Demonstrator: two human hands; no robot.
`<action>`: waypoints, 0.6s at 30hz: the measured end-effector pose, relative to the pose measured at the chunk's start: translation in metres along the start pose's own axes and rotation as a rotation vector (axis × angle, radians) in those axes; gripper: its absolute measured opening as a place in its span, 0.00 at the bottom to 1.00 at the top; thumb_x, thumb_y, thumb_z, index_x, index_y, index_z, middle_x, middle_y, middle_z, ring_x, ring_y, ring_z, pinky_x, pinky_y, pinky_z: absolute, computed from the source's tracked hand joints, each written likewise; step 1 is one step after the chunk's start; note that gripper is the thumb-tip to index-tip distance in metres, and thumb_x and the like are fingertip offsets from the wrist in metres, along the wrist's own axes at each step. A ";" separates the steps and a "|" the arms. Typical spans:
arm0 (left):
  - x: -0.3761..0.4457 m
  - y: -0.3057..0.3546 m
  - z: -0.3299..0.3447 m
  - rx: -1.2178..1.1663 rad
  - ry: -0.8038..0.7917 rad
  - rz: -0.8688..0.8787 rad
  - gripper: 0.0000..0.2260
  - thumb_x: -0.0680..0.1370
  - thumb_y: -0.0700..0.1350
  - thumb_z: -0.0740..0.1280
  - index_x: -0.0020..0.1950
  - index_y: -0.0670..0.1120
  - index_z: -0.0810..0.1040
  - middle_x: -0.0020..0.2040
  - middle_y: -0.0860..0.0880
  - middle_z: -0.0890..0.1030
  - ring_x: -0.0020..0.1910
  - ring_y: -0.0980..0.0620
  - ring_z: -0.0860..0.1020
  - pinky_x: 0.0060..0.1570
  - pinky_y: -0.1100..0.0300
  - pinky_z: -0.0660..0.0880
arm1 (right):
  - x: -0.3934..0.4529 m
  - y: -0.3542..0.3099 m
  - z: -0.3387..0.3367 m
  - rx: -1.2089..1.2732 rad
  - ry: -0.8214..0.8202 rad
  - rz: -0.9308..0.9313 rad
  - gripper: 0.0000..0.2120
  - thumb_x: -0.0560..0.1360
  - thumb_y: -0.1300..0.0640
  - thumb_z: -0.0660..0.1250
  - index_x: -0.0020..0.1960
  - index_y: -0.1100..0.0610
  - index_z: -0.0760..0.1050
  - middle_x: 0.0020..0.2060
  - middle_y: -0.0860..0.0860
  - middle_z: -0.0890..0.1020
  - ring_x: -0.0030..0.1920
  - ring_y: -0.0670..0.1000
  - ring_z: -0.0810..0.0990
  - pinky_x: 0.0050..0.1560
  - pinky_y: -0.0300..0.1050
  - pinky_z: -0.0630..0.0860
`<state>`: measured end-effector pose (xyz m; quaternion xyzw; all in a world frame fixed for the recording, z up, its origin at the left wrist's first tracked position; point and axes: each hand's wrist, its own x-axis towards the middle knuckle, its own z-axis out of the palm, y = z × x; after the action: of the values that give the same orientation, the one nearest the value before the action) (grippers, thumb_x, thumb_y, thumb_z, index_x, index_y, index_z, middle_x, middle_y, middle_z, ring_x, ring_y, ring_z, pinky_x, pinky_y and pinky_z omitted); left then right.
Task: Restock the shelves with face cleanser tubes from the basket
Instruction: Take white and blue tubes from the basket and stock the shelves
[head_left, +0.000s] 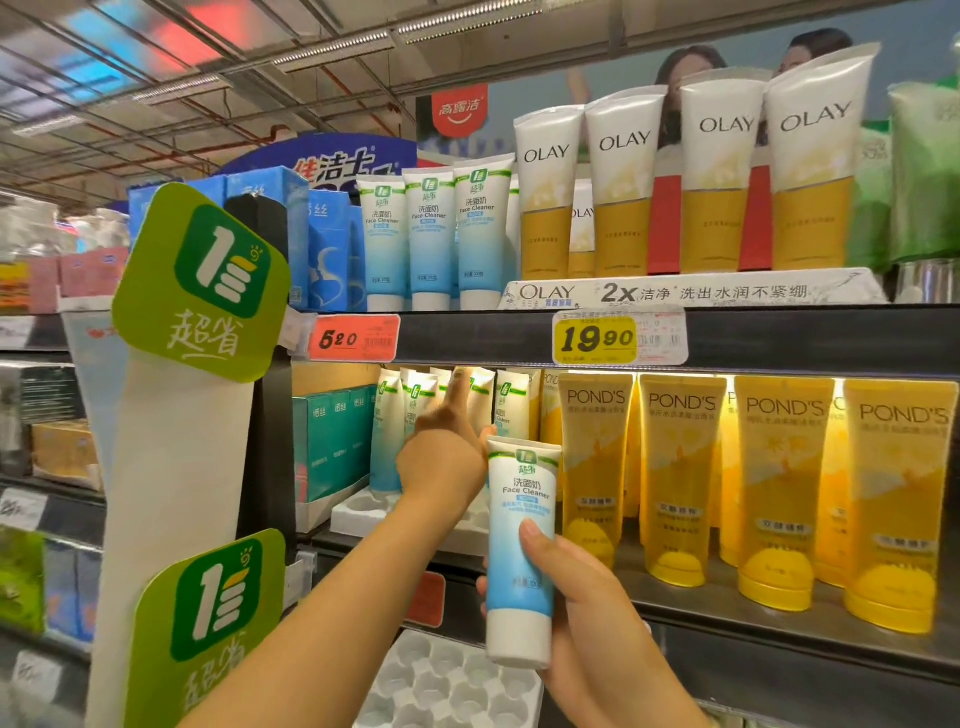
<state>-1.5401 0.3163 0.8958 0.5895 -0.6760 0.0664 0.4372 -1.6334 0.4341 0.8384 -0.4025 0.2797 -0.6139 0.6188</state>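
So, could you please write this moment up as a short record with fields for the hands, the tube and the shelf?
right hand: right hand grips the upright white-and-blue Face Cleaner tube, cap down
left hand: left hand reaches into the middle shelf, index finger extended toward the standing white-and-blue tubes
tray: white moulded plastic tray under those tubes has open slots at the front
neighbours: yellow Pond's tubes to the right
upper shelf: three matching Face Cleaner tubes above the orange 5.20 price tag
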 end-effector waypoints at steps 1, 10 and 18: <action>0.001 0.000 -0.001 0.032 -0.010 0.013 0.27 0.79 0.51 0.61 0.75 0.55 0.52 0.59 0.42 0.78 0.51 0.43 0.79 0.42 0.53 0.74 | 0.000 0.000 0.000 0.000 0.001 0.003 0.20 0.61 0.54 0.68 0.51 0.59 0.75 0.32 0.57 0.81 0.32 0.54 0.80 0.35 0.48 0.79; 0.008 -0.001 -0.012 0.168 -0.010 0.073 0.25 0.77 0.51 0.62 0.72 0.51 0.57 0.63 0.43 0.73 0.54 0.43 0.77 0.42 0.55 0.71 | -0.003 0.000 0.004 0.008 0.021 -0.007 0.19 0.61 0.55 0.68 0.50 0.59 0.75 0.31 0.57 0.82 0.34 0.54 0.80 0.37 0.49 0.79; 0.012 -0.017 -0.015 0.078 -0.076 0.074 0.28 0.77 0.55 0.61 0.74 0.54 0.53 0.60 0.44 0.76 0.56 0.43 0.76 0.41 0.55 0.69 | 0.000 -0.009 0.020 0.025 0.110 -0.021 0.03 0.74 0.60 0.64 0.47 0.59 0.74 0.33 0.57 0.82 0.35 0.54 0.78 0.37 0.48 0.76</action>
<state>-1.5169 0.3112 0.9051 0.5827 -0.7103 0.0865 0.3854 -1.6212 0.4379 0.8565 -0.3631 0.3014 -0.6449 0.6012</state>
